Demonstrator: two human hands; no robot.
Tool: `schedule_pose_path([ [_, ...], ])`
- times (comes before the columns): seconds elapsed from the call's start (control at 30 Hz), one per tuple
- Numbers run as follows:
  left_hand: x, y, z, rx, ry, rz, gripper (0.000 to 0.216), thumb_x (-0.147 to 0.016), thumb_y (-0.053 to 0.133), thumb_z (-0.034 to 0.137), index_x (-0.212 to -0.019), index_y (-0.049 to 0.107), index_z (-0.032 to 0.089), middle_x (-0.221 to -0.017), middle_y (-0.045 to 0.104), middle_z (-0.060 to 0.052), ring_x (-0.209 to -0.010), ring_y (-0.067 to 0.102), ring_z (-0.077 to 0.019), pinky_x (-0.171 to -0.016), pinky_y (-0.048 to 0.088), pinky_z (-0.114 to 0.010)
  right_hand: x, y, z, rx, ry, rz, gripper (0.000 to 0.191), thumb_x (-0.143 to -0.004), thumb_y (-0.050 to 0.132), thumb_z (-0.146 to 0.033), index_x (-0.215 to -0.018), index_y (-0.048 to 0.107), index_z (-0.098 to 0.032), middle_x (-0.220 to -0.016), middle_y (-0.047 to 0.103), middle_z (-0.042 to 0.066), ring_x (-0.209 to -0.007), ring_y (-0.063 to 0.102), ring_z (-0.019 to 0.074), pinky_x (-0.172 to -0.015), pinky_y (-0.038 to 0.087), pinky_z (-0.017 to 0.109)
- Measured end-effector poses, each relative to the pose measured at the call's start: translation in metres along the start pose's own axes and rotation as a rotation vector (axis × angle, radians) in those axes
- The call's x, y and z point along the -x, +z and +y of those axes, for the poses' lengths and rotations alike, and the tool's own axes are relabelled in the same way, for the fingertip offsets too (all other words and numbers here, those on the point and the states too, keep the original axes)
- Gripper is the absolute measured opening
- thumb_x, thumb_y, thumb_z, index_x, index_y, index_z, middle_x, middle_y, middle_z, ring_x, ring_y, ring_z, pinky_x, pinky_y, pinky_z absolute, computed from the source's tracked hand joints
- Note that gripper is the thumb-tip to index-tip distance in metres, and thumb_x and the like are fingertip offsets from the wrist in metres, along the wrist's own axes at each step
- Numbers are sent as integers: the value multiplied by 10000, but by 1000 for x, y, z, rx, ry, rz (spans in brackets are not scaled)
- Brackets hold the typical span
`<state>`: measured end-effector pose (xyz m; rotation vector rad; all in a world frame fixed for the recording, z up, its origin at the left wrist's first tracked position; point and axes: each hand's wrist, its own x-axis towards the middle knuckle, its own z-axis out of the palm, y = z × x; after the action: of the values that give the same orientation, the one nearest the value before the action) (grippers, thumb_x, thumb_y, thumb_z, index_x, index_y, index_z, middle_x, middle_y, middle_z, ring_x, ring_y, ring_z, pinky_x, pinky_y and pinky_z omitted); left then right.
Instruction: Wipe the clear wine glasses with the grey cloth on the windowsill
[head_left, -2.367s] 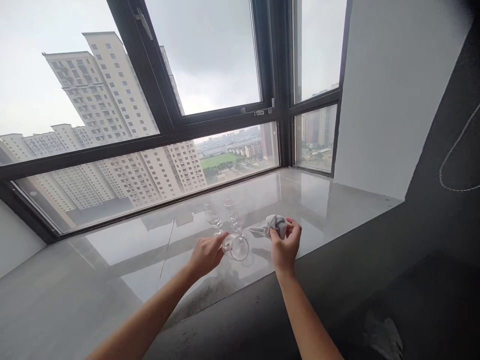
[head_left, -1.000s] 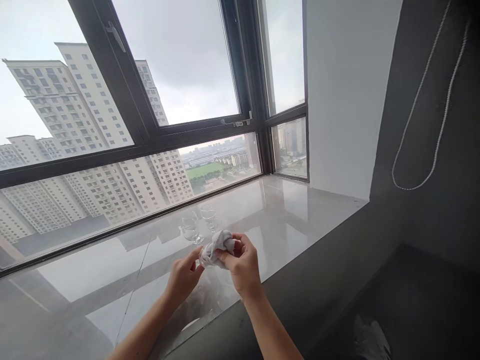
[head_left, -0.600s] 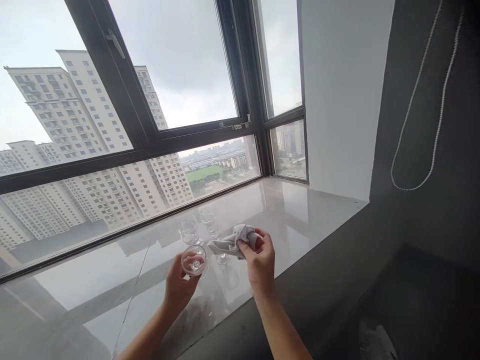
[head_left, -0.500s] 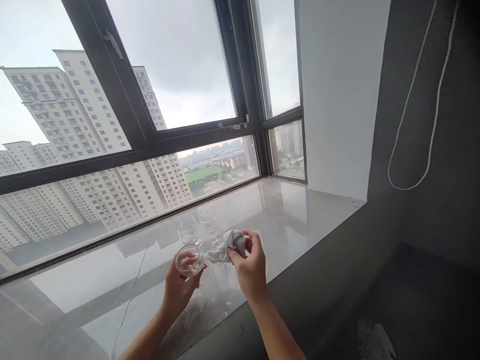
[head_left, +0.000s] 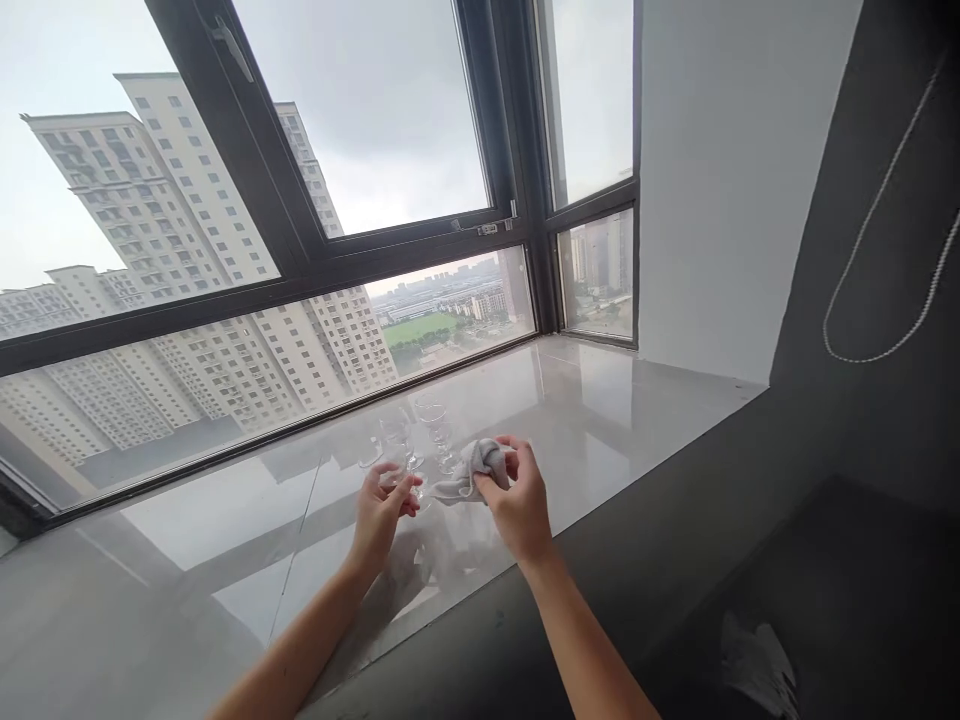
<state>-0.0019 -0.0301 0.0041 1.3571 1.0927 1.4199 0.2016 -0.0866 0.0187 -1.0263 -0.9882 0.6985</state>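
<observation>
My left hand (head_left: 384, 515) is closed, with its fingertips pinched round a clear stemmed glass (head_left: 418, 488). Most of that glass is hard to make out against the shiny sill and behind my fingers. My right hand (head_left: 521, 500) grips a bunched grey cloth (head_left: 486, 462) between thumb and fingers. A loose end of the cloth trails left, close to the glass in my left hand. Just beyond my hands, clear stemmed glasses stand upright on the sill: one glass (head_left: 396, 432) behind my left hand and another glass (head_left: 435, 425) to its right.
The glossy tiled window sill (head_left: 600, 440) runs under both hands, and its front edge drops to a dark grey wall face. Dark window frames (head_left: 300, 265) stand behind the glasses. At the right hangs a beaded blind cord (head_left: 862, 357). A pale crumpled item (head_left: 757, 660) lies low at the right.
My left hand has turned and moved up and right; the held glass no longer shows its rim towards me. The cloth stays in my right hand. The whole view has shifted slightly.
</observation>
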Motion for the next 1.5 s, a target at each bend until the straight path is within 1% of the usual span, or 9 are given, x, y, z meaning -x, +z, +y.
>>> schedule_pose_path([
  [0.13,-9,-5,-4,-49,-48,34,556,-679,809,444,-1081,509,203,-833,737,-38,-514,577,-90,-515,472,-224,-15,-22,14,160,1,273,546,-741,645,-338,-1244,470,-220,-949,621,38,-846,601,207,-722,467,301],
  [0.23,-11,-6,-5,-34,-63,17,573,-660,822,444,-1076,513,200,-852,742,-44,-537,595,-98,-536,491,-235,-22,-31,30,271,14,345,590,-725,632,-338,-1269,436,-223,-938,609,29,-836,597,222,-715,442,310],
  [0.37,-11,-4,-6,-46,-90,-47,581,-653,823,452,-1076,519,196,-865,743,-46,-533,596,-96,-535,491,-236,-24,-32,44,350,30,319,593,-730,605,-350,-1279,418,-228,-945,613,27,-818,600,231,-699,429,310],
  [0.6,-8,2,-6,-97,-100,-125,594,-646,816,465,-1076,518,185,-891,730,-46,-517,582,-89,-528,483,-240,-22,-27,47,433,25,265,588,-761,568,-371,-1311,408,-235,-970,628,33,-813,614,235,-663,429,301],
  [0.7,-8,1,-7,-145,-94,-118,577,-675,792,477,-1091,517,186,-880,715,-34,-523,582,-91,-535,483,-243,-22,-28,47,433,30,257,583,-771,561,-380,-1315,410,-235,-976,631,37,-805,617,235,-651,431,300],
  [0.83,-9,-2,-12,-243,-53,-79,532,-691,771,473,-1079,544,188,-878,687,-18,-517,568,-88,-485,426,-216,-22,-28,47,438,38,252,583,-772,562,-383,-1315,414,-233,-993,632,42,-801,619,233,-641,431,297],
  [1.0,-13,-4,-18,-306,-15,-25,444,-651,779,445,-961,612,175,-918,670,-21,-527,549,-77,-497,413,-218,-22,-28,47,447,30,259,574,-768,560,-375,-1308,425,-235,-985,634,40,-793,620,232,-636,425,296],
  [1.2,-16,-8,-24,-378,18,-34,371,-651,771,436,-873,659,161,-807,667,-14,-558,552,-96,-536,403,-217,-22,-27,48,444,17,266,559,-768,553,-369,-1297,438,-231,-982,635,42,-802,619,234,-652,428,304],
  [1.5,-16,-10,-26,-389,37,-13,345,-625,789,419,-834,699,160,-774,695,-27,-546,560,-107,-523,380,-213,-22,-27,47,443,32,254,549,-773,557,-373,-1292,441,-236,-999,633,48,-819,617,243,-665,431,314],
])
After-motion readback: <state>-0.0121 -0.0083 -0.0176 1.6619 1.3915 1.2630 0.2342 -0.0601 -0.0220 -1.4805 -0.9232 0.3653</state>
